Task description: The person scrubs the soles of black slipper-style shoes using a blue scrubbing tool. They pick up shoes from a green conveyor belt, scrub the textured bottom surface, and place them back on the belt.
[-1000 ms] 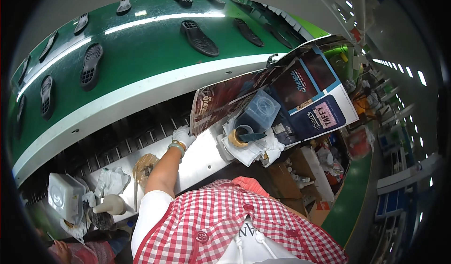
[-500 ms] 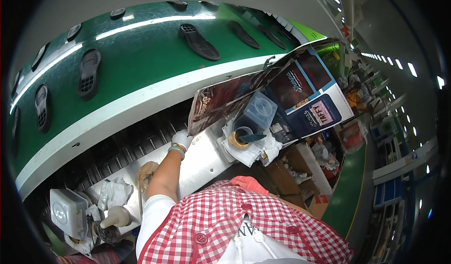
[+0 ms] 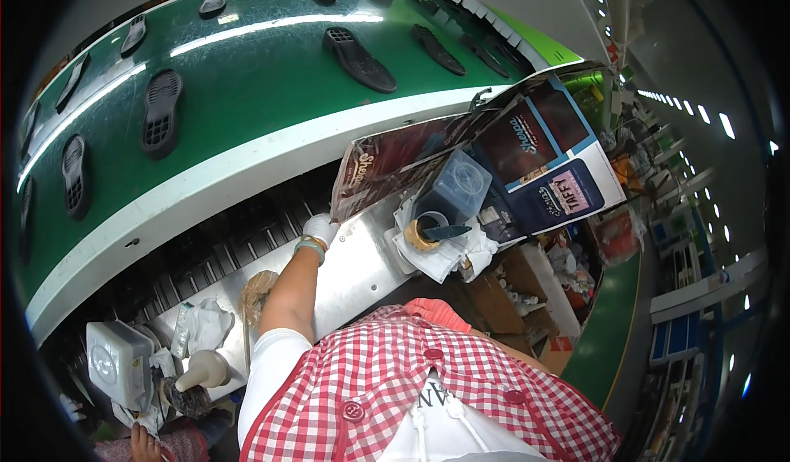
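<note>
My left hand point(image 3: 321, 230), in a white glove and with bracelets at the wrist, is at the far edge of the metal ledge point(image 3: 362, 266). It lies beside the lower corner of an upright printed cardboard panel point(image 3: 374, 170). Its fingers are too small and blurred to make out, and I see nothing held in it. My right hand is out of view; only part of the right arm shows past my checked apron. On the green belt beyond lie several black shoe soles, among them one sole point(image 3: 360, 59) and another point(image 3: 161, 114).
Right of my hand stand a clear plastic box point(image 3: 462, 184) and a tape roll point(image 3: 420, 236) with a dark blade-like piece. At left are a white container point(image 3: 119, 365), crumpled plastic and a cream squeeze bottle point(image 3: 203, 371). Another person's hand point(image 3: 146, 444) shows at lower left.
The whole view has tilted slightly, so more of the belt's far side shows. My left hand stays by the panel corner. Another person's hand has come into sight at lower left.
</note>
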The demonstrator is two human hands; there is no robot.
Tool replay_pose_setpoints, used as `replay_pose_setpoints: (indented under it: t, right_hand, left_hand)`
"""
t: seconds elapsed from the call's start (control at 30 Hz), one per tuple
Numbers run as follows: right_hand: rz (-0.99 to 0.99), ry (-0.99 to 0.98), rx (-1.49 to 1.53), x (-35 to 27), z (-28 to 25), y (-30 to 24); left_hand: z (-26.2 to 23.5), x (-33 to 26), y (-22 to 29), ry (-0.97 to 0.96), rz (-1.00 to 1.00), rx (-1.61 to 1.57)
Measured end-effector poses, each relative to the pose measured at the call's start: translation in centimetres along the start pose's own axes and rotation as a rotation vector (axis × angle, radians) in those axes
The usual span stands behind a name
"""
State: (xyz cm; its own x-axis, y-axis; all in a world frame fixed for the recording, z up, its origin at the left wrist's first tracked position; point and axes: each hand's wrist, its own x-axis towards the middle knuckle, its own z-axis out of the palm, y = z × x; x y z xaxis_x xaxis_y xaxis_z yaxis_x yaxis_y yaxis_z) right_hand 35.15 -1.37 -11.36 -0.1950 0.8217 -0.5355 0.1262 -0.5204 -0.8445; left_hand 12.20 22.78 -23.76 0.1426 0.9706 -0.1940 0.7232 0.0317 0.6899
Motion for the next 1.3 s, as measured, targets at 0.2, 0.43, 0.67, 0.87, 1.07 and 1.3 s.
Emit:
replay_pose_setpoints:
  t: [0.2, 0.43, 0.67, 0.87, 1.07, 1.3]
  right_hand:
    - [0.015, -0.006, -0.072, 0.0, -0.3, -0.1]
    - [0.008, -0.041, -0.18, 0.0, -0.8, -0.2]
    - [-0.068, -0.124, -0.334, 0.4, -1.1, -1.1]
    - [-0.295, -0.28, -0.523, 2.2, -1.0, -1.6]
    - [-0.375, -0.298, -0.586, 2.5, -0.6, -2.8]
    - [-0.322, -0.34, -0.546, 2.9, 0.4, -3.9]
  left_hand:
    - [0.3, -0.4, -1.0, 0.041, 0.103, -0.071]
    - [-1.8, -2.4, 0.4, -0.122, 0.025, -0.061]
    - [-2.2, -3.6, -1.8, 0.005, 0.008, 0.103]
    - [-8.6, -10.8, 2.0, -0.197, 0.174, 0.09]
    - [-22.6, -18.2, 10.1, 0.56, 0.589, -0.114]
    - [-34.3, -14.0, 4.7, 1.102, 0.002, 0.339]
